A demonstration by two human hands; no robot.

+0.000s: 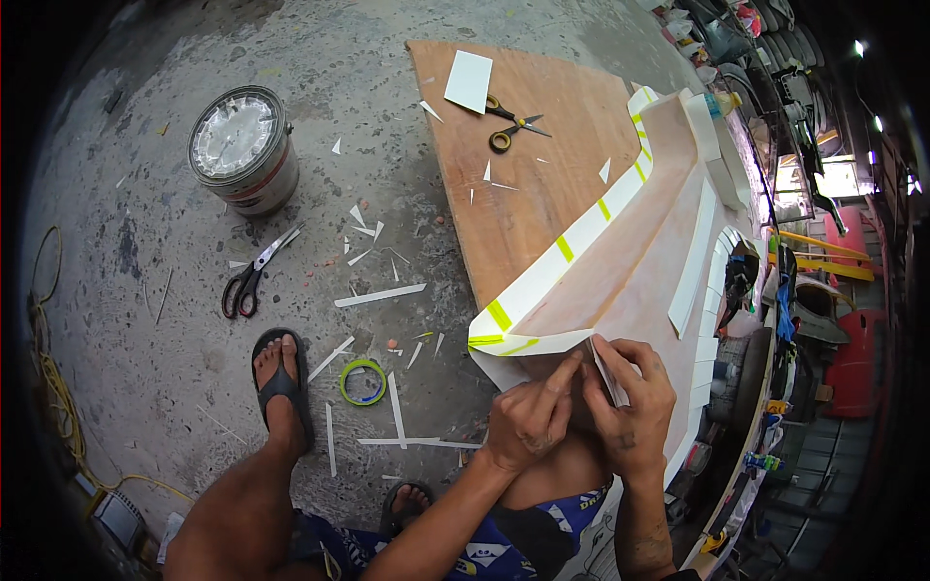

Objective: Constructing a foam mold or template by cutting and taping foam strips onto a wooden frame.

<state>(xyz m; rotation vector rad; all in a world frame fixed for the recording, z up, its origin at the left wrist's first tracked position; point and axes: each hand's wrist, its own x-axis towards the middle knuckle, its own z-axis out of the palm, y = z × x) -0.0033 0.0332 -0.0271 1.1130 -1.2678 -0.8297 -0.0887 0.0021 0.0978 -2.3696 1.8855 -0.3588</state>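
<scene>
My right hand (630,407) grips a folded white strip (608,373) at the lower edge of a pale, curved panel (659,223). Beside it, my left hand (533,416) is curled, its index finger reaching the near end of the white edging; whatever its fingertips hold is hidden. White edging (572,228) runs round the panel, crossed by short yellow-green tape pieces (565,248). The panel lies over a plywood board (513,194), which carries a white card (468,81) and yellow-black scissors (501,131).
A metal can (244,150), black-handled scissors (257,276), a green tape roll (363,382) and scattered white scraps (380,295) lie on the concrete floor (145,300). A yellow cord (63,407) runs along the left. Cluttered shelving and parts (843,252) line the right side.
</scene>
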